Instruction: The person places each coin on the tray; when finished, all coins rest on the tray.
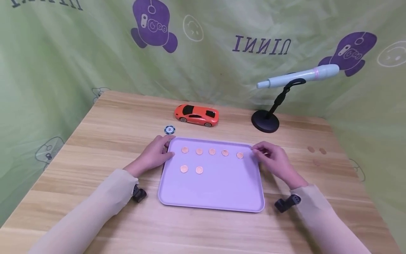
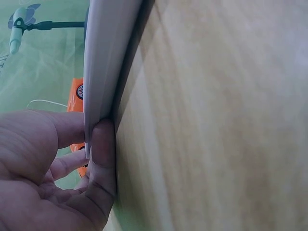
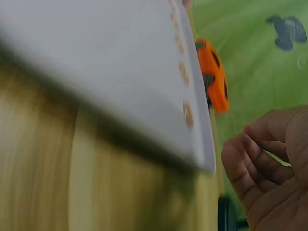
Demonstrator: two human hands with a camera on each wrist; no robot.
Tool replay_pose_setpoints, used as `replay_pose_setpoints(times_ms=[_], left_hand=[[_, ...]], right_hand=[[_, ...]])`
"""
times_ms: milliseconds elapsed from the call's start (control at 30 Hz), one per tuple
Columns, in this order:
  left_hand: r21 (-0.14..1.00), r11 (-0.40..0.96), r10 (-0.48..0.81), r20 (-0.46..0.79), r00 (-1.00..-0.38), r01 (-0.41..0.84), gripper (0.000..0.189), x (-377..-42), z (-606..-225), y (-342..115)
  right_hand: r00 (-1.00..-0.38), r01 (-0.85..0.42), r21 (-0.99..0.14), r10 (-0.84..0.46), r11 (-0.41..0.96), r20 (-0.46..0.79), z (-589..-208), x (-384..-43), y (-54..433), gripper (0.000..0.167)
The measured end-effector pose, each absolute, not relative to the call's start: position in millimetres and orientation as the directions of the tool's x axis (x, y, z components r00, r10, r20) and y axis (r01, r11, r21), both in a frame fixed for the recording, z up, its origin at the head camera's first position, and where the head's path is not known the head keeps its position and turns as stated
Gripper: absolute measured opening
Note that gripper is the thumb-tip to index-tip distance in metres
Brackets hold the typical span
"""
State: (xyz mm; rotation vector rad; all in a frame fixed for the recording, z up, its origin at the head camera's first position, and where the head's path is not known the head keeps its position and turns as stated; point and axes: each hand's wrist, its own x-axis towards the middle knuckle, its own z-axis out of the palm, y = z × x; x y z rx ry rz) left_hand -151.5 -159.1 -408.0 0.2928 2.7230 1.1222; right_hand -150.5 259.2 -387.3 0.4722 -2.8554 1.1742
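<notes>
A lilac tray (image 1: 222, 188) lies on the wooden table, with several copper coins (image 1: 212, 151) in a row along its far side. Two more coins (image 1: 199, 170) sit in a second row at the left. At the tray's far left corner my left hand (image 1: 152, 154) pinches the rim; the left wrist view shows the thumb and a finger (image 2: 102, 144) on either side of it. By the far right corner is my right hand (image 1: 276, 163), its fingers loosely bent. In the right wrist view that hand (image 3: 269, 168) appears just apart from the rim, with nothing held.
Behind the tray stand an orange toy car (image 1: 197, 115) and a poker chip (image 1: 169, 129). A pale blue microphone (image 1: 298, 77) rests on a black stand (image 1: 265, 121) at the back right. Faint copper discs (image 1: 311, 149) lie right of the tray. A green curtain (image 1: 215, 70) hangs behind.
</notes>
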Motion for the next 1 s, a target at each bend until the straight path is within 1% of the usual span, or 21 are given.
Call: replay_pose_setpoints(times_ms=[333,400,500,600,667,733,833,1000], left_hand=[[0.708,0.701,0.25,-0.13,-0.96,0.087,0.06,-154.9,-408.8,-152.1],[0.708,0.701,0.247,-0.135,-0.96,0.081,0.06,-155.3,-409.1,-151.3],[0.708,0.702,0.242,-0.135,-0.961,0.077,0.06,-154.7,-408.6,-151.7],[0.709,0.7,0.239,-0.129,-0.962,0.079,0.06,-153.7,-407.4,-152.7],[0.71,0.7,0.237,-0.123,-0.964,0.081,0.06,-153.1,-406.9,-153.5],[0.71,0.7,0.234,-0.121,-0.965,0.081,0.06,-152.5,-406.2,-153.9],[0.709,0.701,0.232,-0.126,-0.965,0.076,0.06,-151.6,-405.0,-154.1],[0.707,0.705,0.223,-0.132,-0.966,0.066,0.06,-150.0,-403.3,-154.1]], right_hand=[[-0.976,-0.189,-0.616,-0.075,0.764,0.207,-399.9,-134.3,358.8,0.019],[-0.976,-0.164,-0.582,-0.043,0.796,0.215,-401.5,-131.8,375.8,0.022],[-0.982,-0.101,-0.491,-0.009,0.865,0.186,-402.2,-128.9,397.3,0.03],[-0.99,-0.065,-0.391,-0.01,0.918,0.142,-402.4,-128.0,414.4,0.042],[-0.993,-0.059,-0.347,-0.02,0.936,0.114,-402.5,-127.9,422.0,0.041],[-0.994,-0.069,-0.336,-0.035,0.939,0.108,-402.9,-129.0,426.0,0.038],[-0.993,-0.083,-0.333,-0.049,0.939,0.109,-403.5,-130.1,428.4,0.028],[-0.992,-0.094,-0.348,-0.06,0.933,0.107,-404.2,-132.4,429.3,0.028]])
